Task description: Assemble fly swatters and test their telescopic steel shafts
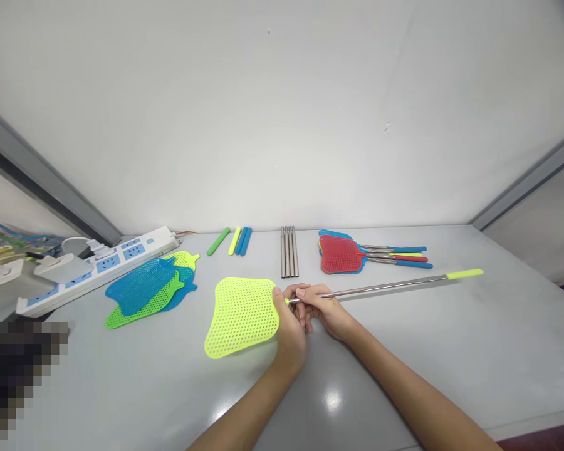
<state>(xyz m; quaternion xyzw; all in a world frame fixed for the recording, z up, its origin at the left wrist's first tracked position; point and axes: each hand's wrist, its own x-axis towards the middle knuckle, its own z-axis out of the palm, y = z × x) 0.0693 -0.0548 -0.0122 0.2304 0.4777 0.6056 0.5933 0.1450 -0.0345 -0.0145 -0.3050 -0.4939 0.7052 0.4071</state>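
Note:
A yellow-green fly swatter point(247, 316) with an extended metal telescopic rod is held above the table, its head to the left and its yellow grip pointing right. My left hand point(290, 316) is closed on the swatter where the perforated head meets the rod, thumb lying on the head's edge. Right beside it, my right hand point(326, 307) pinches the metal rod between thumb and fingers. Some fingers of both hands are hidden behind one another.
Loose blue, green and yellow swatter heads point(141, 285) overlap at left, near a white power strip point(153, 241) with plugs. Handle grips point(219, 241) and several metal rods point(289, 250) lie along the wall point(282, 125). Assembled swatters point(343, 254) are stacked at right.

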